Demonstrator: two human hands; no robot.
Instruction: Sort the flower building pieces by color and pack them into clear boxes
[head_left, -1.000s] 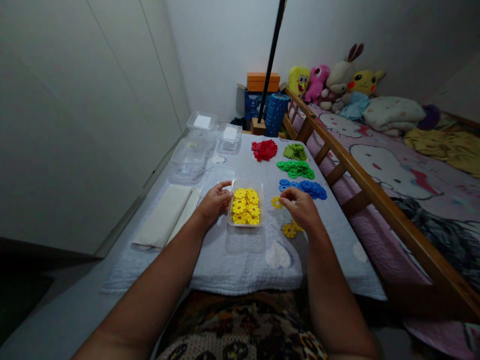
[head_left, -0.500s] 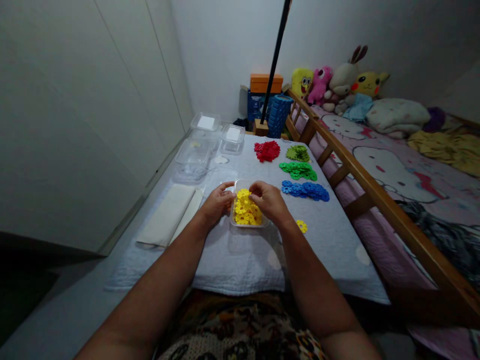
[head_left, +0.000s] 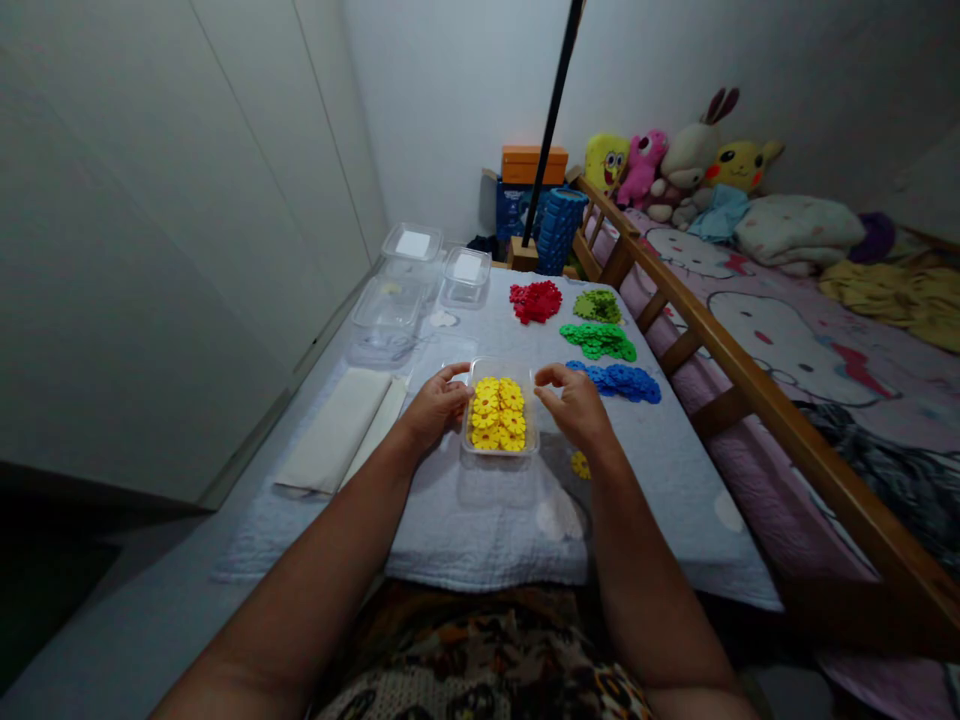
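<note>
Pale blue-grey cloth (head_left: 465, 550) with white hearts is spread over the table in the middle of the frame, bordered on the right by a brown wooden bed rail (head_left: 697, 312). At the centre, overlapping yellow flower-shaped discs (head_left: 499, 415) are stacked in two columns inside a clear rectangular plastic box (head_left: 501, 454). Its left rim is touched by the left hand (head_left: 437, 408); thumb and forefinger are parted there, but whether the rim is pinched cannot be told. Just beside the right rim, the right hand (head_left: 576, 408) is held with thumb and forefinger slightly apart. One loose yellow disc (head_left: 580, 464) is partly covered by the right forearm. Right of centre, a blue disc pile (head_left: 621, 381), a bright green disc pile (head_left: 598, 342), an olive-green disc pile (head_left: 596, 306) and a red disc pile (head_left: 535, 301) are seen. Folded cream fabric (head_left: 334, 428) is laid left of centre.
</note>
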